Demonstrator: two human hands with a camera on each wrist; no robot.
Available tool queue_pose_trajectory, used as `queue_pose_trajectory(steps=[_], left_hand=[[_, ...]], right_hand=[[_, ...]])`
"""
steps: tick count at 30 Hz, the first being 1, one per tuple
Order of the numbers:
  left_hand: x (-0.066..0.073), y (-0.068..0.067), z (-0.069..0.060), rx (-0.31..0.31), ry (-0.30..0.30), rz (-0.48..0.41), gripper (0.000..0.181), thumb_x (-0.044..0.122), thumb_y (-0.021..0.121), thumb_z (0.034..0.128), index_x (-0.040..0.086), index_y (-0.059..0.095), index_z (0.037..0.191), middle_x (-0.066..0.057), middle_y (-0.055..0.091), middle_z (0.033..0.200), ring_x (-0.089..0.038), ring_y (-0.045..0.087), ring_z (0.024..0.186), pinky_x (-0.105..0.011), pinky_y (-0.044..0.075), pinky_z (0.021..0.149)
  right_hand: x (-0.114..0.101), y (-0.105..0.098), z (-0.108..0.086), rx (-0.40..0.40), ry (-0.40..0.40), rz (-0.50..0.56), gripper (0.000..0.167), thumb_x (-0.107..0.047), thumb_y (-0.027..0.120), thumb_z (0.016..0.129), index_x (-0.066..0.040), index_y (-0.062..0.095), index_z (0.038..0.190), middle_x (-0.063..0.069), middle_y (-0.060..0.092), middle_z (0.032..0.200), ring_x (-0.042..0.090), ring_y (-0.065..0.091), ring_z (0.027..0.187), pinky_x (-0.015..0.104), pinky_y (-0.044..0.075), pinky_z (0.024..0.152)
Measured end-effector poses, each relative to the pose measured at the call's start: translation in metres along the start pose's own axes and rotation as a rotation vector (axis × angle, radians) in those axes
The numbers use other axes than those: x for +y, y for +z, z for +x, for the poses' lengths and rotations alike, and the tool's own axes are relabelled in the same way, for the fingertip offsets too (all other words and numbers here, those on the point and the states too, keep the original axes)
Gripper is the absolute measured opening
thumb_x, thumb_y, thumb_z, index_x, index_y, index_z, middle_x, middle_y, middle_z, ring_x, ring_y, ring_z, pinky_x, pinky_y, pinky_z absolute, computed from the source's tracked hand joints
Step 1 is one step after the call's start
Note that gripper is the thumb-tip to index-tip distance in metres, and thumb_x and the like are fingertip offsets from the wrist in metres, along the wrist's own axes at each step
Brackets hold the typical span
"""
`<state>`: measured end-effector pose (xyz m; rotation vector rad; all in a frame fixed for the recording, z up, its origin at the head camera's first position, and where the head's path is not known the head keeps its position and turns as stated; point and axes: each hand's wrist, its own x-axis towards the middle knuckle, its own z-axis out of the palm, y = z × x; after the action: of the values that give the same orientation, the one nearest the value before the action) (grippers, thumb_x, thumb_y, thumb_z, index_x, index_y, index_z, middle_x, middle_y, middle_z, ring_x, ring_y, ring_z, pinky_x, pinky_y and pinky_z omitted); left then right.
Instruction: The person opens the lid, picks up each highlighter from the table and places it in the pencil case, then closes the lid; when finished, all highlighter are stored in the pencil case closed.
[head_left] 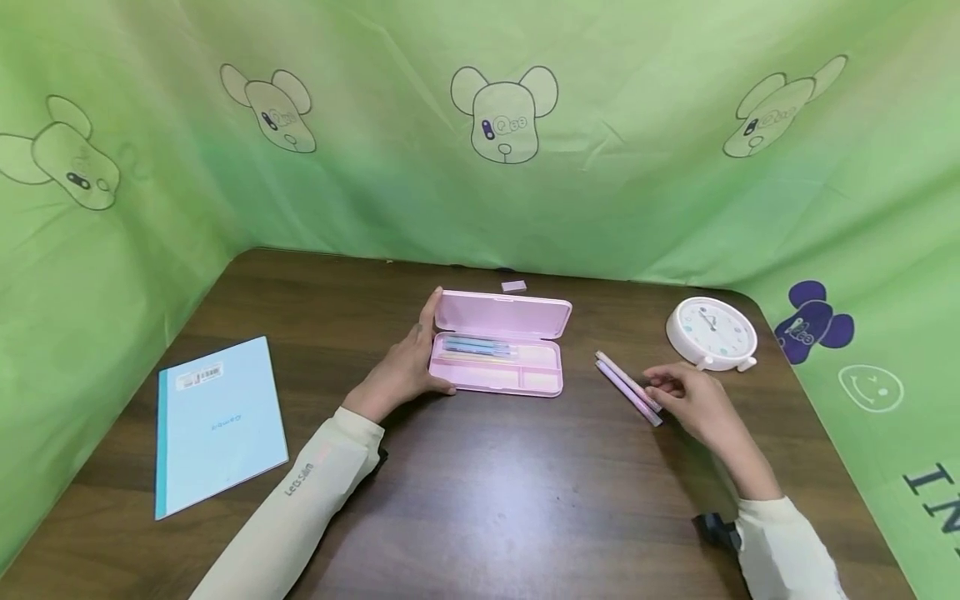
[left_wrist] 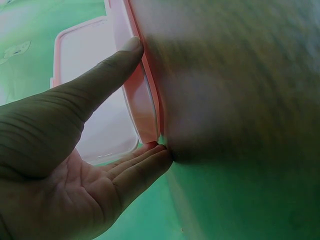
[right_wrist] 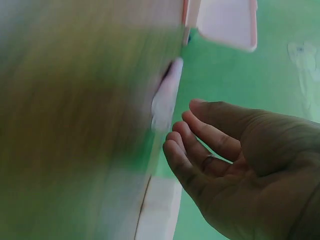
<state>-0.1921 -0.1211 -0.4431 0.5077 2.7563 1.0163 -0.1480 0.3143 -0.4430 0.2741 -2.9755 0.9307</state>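
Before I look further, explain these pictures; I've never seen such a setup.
There's no machine: someone works bare-handed. The wide picture comes from a head-worn camera, the two close ones from cameras on each wrist. On the wooden table lie a light blue notebook, an open pink pencil case with slim pens inside, a pink eraser, two loose pens and a white alarm clock. The left hand grips the pencil case's end. The right hand is beside the loose pens, holding nothing.

Open pink pencil case (head_left: 502, 316), two pens (head_left: 628, 392), white clock (head_left: 716, 331)
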Motion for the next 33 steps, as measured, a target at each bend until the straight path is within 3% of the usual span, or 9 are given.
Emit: queue_pose_trajectory(steps=[5,14,29,33], left_hand=[[-0.001,0.0,0.0,0.0,-0.015,0.007,0.151,0.013,0.101,0.0788,0.026,-0.019,0.17,-0.035,0.035,0.165,-0.052,0.06,0.128,-0.065,0.05,0.106],[-0.002,0.001,0.0,-0.01,-0.028,-0.001,0.152,0.013,0.101,0.0788,0.028,-0.02,0.17,-0.033,0.037,0.165,-0.05,0.059,0.131,-0.065,0.049,0.107],[-0.001,-0.001,0.0,0.002,-0.017,0.015,0.151,0.013,0.1,0.0792,0.026,-0.019,0.17,-0.034,0.032,0.168,-0.052,0.059,0.13,-0.066,0.049,0.106],[0.0,-0.001,-0.001,0.0,-0.016,-0.002,0.15,0.012,0.099,0.0802,0.027,-0.02,0.17,-0.035,0.035,0.166,-0.053,0.058,0.131,-0.066,0.048,0.108]], right_hand=[[0.012,-0.007,-0.009,-0.039,0.031,0.012,0.019,0.001,0.078,0.097,0.009,0.075,0.113,0.011,0.076,0.091,0.006,0.063,0.078,0.023,0.052,0.068],[0.015,-0.005,-0.011,-0.079,0.048,0.047,0.016,0.002,0.078,0.097,0.01,0.076,0.111,0.01,0.076,0.09,0.007,0.064,0.077,0.023,0.053,0.068],[0.012,-0.003,-0.009,-0.045,0.034,-0.035,0.006,0.003,0.076,0.097,0.005,0.078,0.101,0.006,0.072,0.086,0.015,0.062,0.078,0.027,0.05,0.067],[0.012,-0.002,-0.011,0.031,0.017,-0.052,0.005,0.003,0.078,0.095,0.003,0.079,0.1,0.008,0.075,0.087,0.011,0.062,0.076,0.027,0.051,0.066]])
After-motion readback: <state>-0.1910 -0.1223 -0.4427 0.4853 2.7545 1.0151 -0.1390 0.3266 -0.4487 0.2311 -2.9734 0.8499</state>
